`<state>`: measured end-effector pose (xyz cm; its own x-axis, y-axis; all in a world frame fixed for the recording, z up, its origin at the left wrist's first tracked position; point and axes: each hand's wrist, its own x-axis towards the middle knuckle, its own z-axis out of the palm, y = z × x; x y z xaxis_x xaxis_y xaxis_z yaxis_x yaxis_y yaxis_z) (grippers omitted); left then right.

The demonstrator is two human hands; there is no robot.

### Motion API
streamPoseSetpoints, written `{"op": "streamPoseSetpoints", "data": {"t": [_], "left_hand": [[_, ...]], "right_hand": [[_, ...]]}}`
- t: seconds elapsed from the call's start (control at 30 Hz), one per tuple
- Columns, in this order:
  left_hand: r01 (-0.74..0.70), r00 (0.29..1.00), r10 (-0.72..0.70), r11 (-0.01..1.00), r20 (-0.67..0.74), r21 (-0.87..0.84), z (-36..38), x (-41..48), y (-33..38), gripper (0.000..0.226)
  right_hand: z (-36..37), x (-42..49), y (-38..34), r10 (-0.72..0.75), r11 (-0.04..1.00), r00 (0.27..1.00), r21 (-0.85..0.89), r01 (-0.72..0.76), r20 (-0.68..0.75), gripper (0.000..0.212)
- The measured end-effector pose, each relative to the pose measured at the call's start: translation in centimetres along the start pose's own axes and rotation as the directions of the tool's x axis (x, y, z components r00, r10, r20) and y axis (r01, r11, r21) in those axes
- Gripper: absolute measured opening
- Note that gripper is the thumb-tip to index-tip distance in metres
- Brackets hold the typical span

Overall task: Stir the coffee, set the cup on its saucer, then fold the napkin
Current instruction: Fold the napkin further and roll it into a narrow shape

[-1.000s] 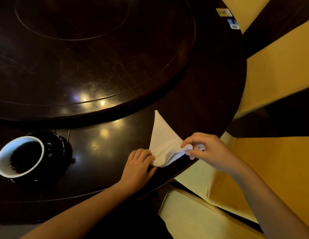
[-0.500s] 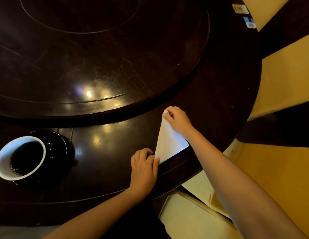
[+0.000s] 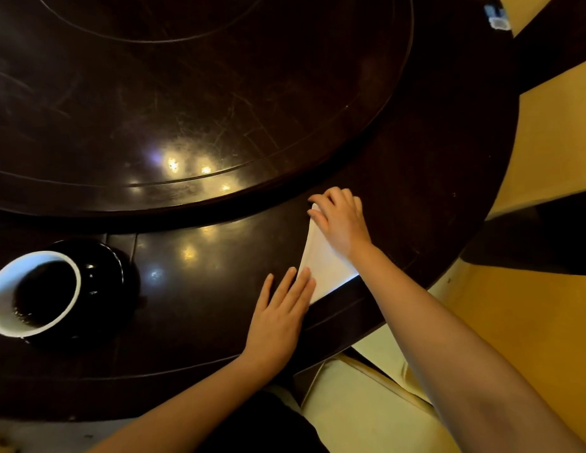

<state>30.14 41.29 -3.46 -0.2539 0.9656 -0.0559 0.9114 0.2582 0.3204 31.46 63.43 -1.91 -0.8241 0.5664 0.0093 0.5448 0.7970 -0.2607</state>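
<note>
**Head cam: napkin's folded over into a slim triangle, looks like we're on the last step**

The white napkin point(image 3: 321, 266) is lying on the dark table point(image 3: 219, 289) right at its near edge, between the two hands. A second ago it was a wider triangle, and the right hand point(image 3: 339, 220) had its near corner pinched up off the wood. That corner has since been carried over to the far tip, so the shape is narrower now.

The right hand sits on top of that far point with its fingers bent over it. I honestly can't tell if it's pinching the tip or just pressing it down.

The left hand point(image 3: 278, 318) was knuckled up on the near corner before. Now it's flat, with straight fingers resting on the napkin's near left edge, and my guess is it's smoothing the crease.

Well off to the left of the left hand, the cup point(image 3: 33, 292) with coffee in it is already standing on its black saucer point(image 3: 105, 266). I'd say only the fold is left, and it's nearly done.

Just beyond the right hand is the raised turntable point(image 3: 219, 93).
</note>
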Motion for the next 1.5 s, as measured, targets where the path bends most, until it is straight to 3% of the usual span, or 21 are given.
{"op": "streamPoseSetpoints", "data": {"t": [0.13,0.2,0.27,0.3,0.37,0.5,1.0,1.33,1.43,1.5], "left_hand": [[0.055,0.997,-0.056,0.998,0.060,0.017,0.3,-0.1,0.1,0.049],[0.048,0.997,-0.050,0.998,0.062,0.034,0.2,0.0,0.1,0.050],[0.045,0.996,-0.047,0.998,0.071,0.040,0.0,0.0,0.1,0.050],[0.043,0.996,-0.046,0.998,0.078,0.048,0.1,0.0,0.1,0.051],[0.045,0.994,-0.051,0.997,0.099,0.063,0.1,0.0,0.2,0.052],[0.063,0.987,-0.075,0.994,0.142,0.086,0.0,-0.3,0.4,0.055],[-0.003,0.986,-0.019,0.991,0.163,0.131,-0.9,-3.1,-0.6,0.056],[-0.031,0.992,0.013,0.989,0.124,0.146,-1.9,-2.6,-0.1,0.053],[0.001,0.997,-0.012,0.992,0.081,0.126,-2.7,-1.5,0.7,0.051],[0.008,0.999,-0.015,0.992,0.049,0.128,-3.2,-0.5,1.2,0.045]], "right_hand": [[-3.4,-0.2,0.8,0.193,0.978,0.981,0.084,-0.190,-0.033,0.047],[-4.1,-2.4,-0.2,0.017,0.998,1.000,-0.061,-0.016,0.014,0.050],[-3.3,-5.6,-1.9,-0.192,0.967,0.971,-0.142,0.211,0.141,0.053],[-2.5,-6.9,-2.4,-0.226,0.954,0.947,-0.141,0.263,0.230,0.055],[-0.7,-8.0,-2.4,-0.177,0.964,0.925,-0.130,0.232,0.335,0.058],[0.6,-6.9,-2.0,-0.045,0.989,0.963,-0.127,0.081,0.266,0.057],[0.9,-0.3,-0.6,0.055,0.996,0.975,-0.081,-0.039,0.215,0.060],[-2.0,-2.5,2.4,0.127,0.967,0.983,-0.236,-0.093,0.133,0.054],[-4.1,-7.0,2.7,-0.081,0.992,0.995,-0.097,0.086,0.059,0.050],[-4.5,-10.1,2.4,-0.293,0.954,0.943,-0.023,0.300,0.156,0.054]]}}
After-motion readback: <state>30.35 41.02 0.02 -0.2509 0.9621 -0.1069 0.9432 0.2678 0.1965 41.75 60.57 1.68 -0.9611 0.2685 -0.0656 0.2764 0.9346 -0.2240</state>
